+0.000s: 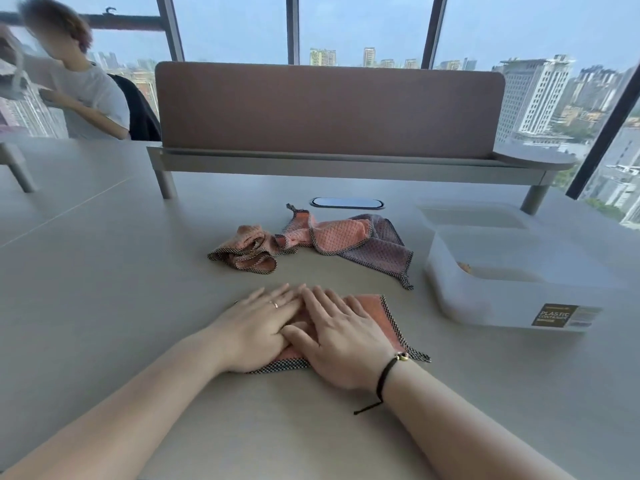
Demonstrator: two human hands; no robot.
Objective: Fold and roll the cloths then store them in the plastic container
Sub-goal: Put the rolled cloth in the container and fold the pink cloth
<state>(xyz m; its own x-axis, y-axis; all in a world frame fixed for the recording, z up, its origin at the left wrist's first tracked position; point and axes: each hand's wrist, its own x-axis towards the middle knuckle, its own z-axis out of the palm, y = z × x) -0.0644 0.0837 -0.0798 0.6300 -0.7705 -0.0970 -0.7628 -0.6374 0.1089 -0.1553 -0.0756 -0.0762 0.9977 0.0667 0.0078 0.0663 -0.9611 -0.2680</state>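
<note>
Tabletop [121, 306] carries everything. Plastic container [502, 296] sits well right of the fingers, something small inside. Two loose cloths [346, 237] lie beyond the fingertips. Folded cloth [384, 317] lies under both hands: left hand [256, 327] and right hand [343, 337] flat, fingers [294, 296] spread, pressing, gripping nothing. Likely smoothing the fold; rolling looks next.

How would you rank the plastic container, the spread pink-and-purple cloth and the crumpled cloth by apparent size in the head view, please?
1. Plastic container
2. Spread pink-and-purple cloth
3. Crumpled cloth

The container sits nearer the camera, which may exaggerate its lead.
</note>
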